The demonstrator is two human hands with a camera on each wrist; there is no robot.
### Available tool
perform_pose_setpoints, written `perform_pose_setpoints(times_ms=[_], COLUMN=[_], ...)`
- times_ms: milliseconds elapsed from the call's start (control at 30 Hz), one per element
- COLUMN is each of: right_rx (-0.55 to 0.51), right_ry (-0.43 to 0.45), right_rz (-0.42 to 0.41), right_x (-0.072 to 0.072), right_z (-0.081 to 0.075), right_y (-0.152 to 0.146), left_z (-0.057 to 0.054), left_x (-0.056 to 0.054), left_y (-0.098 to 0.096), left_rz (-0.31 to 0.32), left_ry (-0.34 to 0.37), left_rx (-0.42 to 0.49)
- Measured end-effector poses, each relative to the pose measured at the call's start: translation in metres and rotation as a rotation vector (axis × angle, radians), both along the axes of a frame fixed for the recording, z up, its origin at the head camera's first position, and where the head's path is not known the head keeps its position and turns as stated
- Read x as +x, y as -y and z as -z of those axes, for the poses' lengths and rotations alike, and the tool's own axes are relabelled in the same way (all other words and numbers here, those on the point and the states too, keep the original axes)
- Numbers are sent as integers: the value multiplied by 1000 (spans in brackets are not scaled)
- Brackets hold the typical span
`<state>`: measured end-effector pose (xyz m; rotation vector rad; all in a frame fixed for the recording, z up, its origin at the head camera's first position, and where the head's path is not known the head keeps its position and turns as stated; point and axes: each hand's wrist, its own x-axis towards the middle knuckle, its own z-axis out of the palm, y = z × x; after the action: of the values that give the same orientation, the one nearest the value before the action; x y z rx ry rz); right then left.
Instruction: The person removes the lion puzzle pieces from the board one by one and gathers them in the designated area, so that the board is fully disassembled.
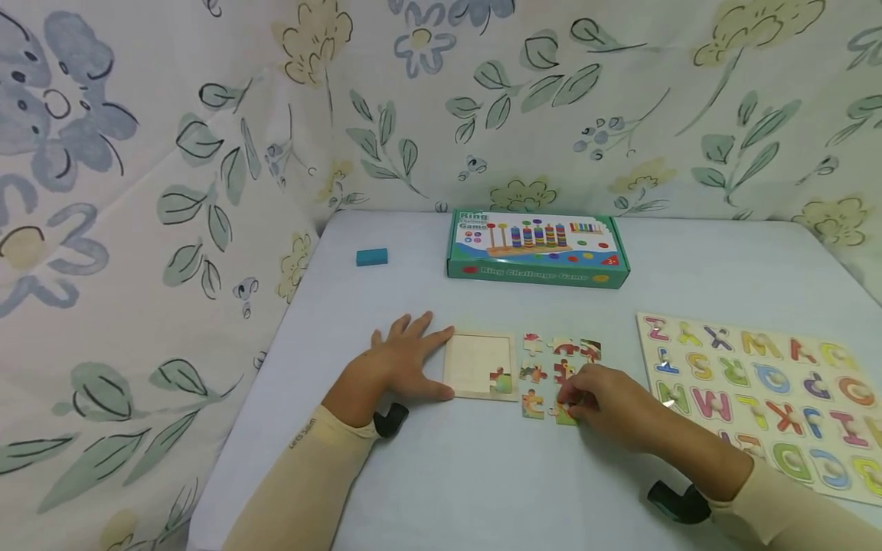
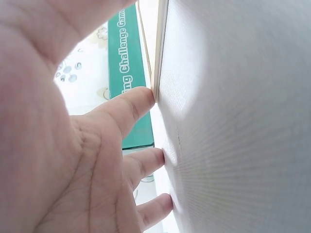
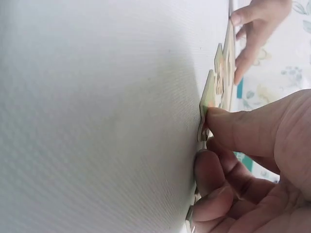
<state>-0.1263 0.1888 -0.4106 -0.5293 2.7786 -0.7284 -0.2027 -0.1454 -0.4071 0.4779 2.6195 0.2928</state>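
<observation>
My left hand (image 1: pixel 408 361) is spread flat beside a square wooden puzzle tray (image 1: pixel 470 366), thumb and forefinger at its left edge. In the left wrist view a fingertip (image 2: pixel 147 95) presses on the tray's corner. One puzzle piece lies in the tray's lower right corner. Right of the tray, several loose jigsaw pieces (image 1: pixel 533 404) lie in rows. With thumb and curled fingers, my right hand (image 1: pixel 616 405) pinches a green-edged puzzle piece (image 3: pixel 208 94) in the nearest row. The fingers hide part of that piece and its neighbours.
A wooden alphabet board (image 1: pixel 740 394) with coloured letters lies at the right, close to my right forearm. The green Ring Challenge Game box (image 1: pixel 537 256) stands at the back. A small blue block (image 1: pixel 372 257) sits at the back left. A floral cloth hangs behind and left.
</observation>
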Motion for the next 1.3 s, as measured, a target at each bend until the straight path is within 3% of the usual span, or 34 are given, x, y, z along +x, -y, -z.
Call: perform_pose_setpoints(times_ms=[200, 433, 633, 933, 1100, 1300], right_rx=[36, 57, 81, 102, 67, -79], right_ry=[-3, -18, -60, 1, -1, 69], right_rz=[7, 7, -38, -35, -16, 38], right_x=[-1, -15, -27, -37, -38, -41], right_z=[-4, -14, -11, -7, -8, -8], right_y=[4, 25, 50, 75, 77, 80], left_z=[1, 1, 2, 1, -1, -1], left_x=[0, -1, -1, -2, -1, -1], left_y=[1, 2, 2, -2, -3, -1], left_rz=[0, 1, 7, 11, 15, 6], left_ry=[-2, 2, 5, 1, 2, 4], left_rx=[-1, -4, 8, -6, -8, -12])
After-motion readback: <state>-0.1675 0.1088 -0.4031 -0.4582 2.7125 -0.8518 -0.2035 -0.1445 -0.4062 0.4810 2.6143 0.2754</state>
